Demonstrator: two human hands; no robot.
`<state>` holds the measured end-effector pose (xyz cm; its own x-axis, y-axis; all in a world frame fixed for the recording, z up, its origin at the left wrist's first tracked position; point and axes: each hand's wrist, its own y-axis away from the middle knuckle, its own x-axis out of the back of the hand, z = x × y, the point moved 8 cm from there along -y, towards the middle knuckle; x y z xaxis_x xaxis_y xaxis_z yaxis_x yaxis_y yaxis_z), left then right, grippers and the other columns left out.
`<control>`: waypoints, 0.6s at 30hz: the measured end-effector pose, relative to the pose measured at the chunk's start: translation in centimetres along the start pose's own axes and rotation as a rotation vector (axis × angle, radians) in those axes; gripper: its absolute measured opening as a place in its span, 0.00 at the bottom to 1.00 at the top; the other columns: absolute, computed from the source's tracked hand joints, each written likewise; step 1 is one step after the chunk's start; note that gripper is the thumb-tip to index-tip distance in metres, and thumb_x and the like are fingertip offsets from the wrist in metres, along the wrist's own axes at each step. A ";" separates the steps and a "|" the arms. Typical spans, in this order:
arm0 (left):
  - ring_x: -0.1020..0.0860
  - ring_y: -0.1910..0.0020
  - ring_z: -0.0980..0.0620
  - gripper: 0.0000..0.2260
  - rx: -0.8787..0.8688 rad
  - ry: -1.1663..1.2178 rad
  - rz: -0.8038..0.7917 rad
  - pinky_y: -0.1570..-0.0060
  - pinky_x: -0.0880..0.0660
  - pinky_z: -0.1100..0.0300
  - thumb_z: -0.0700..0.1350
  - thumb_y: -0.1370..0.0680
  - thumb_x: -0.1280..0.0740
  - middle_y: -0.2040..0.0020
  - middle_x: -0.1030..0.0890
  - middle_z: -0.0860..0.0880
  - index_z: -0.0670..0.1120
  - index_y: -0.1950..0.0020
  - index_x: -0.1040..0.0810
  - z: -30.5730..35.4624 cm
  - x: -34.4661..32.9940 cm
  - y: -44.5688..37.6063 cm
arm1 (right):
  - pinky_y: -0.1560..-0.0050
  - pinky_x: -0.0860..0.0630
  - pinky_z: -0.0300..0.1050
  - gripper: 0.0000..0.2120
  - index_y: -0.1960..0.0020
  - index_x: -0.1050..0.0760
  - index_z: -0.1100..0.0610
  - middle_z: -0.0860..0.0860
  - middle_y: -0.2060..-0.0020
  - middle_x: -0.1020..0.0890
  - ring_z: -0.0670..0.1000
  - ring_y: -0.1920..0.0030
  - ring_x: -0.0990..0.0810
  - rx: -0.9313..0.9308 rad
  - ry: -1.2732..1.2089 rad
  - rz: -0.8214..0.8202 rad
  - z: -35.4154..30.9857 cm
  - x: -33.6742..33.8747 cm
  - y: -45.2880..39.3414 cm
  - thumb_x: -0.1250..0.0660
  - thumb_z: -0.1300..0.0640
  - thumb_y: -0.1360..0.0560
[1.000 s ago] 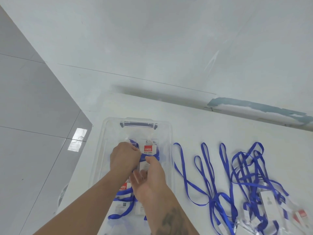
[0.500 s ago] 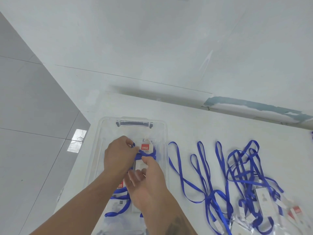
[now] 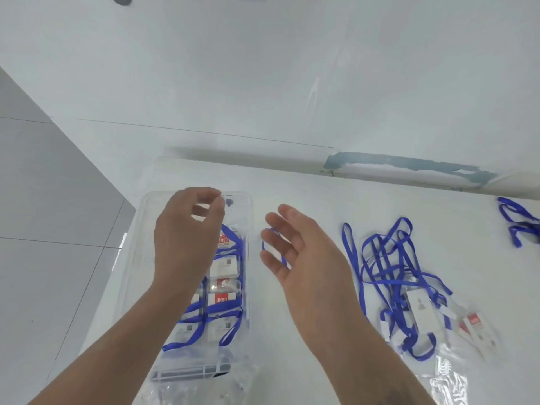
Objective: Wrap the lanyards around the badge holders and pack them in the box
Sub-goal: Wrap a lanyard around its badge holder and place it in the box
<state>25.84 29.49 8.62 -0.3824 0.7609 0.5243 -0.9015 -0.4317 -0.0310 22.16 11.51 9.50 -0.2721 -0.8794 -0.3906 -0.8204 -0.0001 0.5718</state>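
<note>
Those blue lanyards [image 3: 388, 258] are limp ribbon, light and prone to snagging, so the stiff clear badge holders [image 3: 419, 309] tangled among them look like the better place to take hold, pinched by the edges. That loose heap lies on the white table [image 3: 292, 375] at about four o'clock. At eight o'clock sits the clear box [image 3: 248, 287], with wrapped bundles [image 3: 223, 302] already lying inside. The left hand [image 3: 187, 235] hovers over the box's far end, fingers loosely curled and gripping nothing. The right hand [image 3: 295, 249] hangs just right of the box, palm turned leftward, fingers spread and empty.
</note>
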 end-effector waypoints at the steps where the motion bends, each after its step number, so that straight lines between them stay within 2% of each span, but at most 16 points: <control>1: 0.22 0.54 0.62 0.03 -0.052 0.007 -0.004 0.56 0.26 0.64 0.50 0.21 0.34 0.52 0.20 0.61 0.59 0.51 0.23 1.2 -0.3 0.7 | 0.53 0.21 0.44 0.08 0.45 0.20 0.53 0.47 0.53 0.14 0.48 0.51 0.16 0.082 0.073 0.008 -1.4 1.2 0.1 0.37 0.55 0.21; 6: 0.24 0.50 0.56 0.07 -0.297 -0.044 -0.032 0.49 0.25 0.57 0.47 0.22 0.32 0.48 0.22 0.60 0.53 0.45 0.21 5.9 -2.9 5.2 | 0.47 0.22 0.45 0.07 0.48 0.21 0.47 0.43 0.52 0.15 0.44 0.49 0.18 0.392 0.471 0.143 -6.2 8.3 1.2 0.37 0.55 0.21; 9: 0.24 0.46 0.55 0.08 -0.344 -0.086 -0.082 0.48 0.24 0.54 0.48 0.22 0.32 0.47 0.24 0.61 0.54 0.43 0.22 7.1 -5.4 7.5 | 0.45 0.23 0.41 0.07 0.46 0.22 0.46 0.39 0.51 0.17 0.40 0.48 0.20 0.488 0.643 0.201 -7.6 12.1 2.2 0.36 0.54 0.21; 13: 0.25 0.45 0.55 0.09 -0.367 -0.142 -0.140 0.50 0.27 0.60 0.49 0.22 0.33 0.44 0.22 0.59 0.54 0.42 0.22 8.1 -8.4 9.4 | 0.52 0.29 0.24 0.08 0.44 0.22 0.47 0.38 0.50 0.19 0.36 0.47 0.22 0.557 0.775 0.220 -8.6 15.6 2.9 0.36 0.55 0.21; 15: 0.25 0.45 0.56 0.09 -0.374 -0.164 -0.167 0.50 0.32 0.64 0.49 0.22 0.33 0.43 0.22 0.59 0.54 0.42 0.22 8.5 -10.0 10.4 | 0.52 0.30 0.23 0.08 0.43 0.23 0.48 0.39 0.48 0.19 0.37 0.45 0.23 0.580 0.840 0.219 -8.9 17.3 2.9 0.36 0.54 0.21; 18: 0.25 0.46 0.57 0.10 -0.375 -0.198 -0.221 0.50 0.32 0.64 0.50 0.22 0.34 0.44 0.23 0.60 0.55 0.41 0.23 8.9 -12.8 12.0 | 0.50 0.29 0.25 0.08 0.43 0.23 0.46 0.38 0.47 0.20 0.39 0.44 0.24 0.613 0.899 0.236 -9.4 20.1 2.7 0.35 0.54 0.21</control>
<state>21.70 10.25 9.15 -0.1603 0.6922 0.7037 -0.9817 -0.0375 -0.1868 19.20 -10.67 9.93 -0.1943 -0.8514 0.4872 -0.9733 0.2293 0.0126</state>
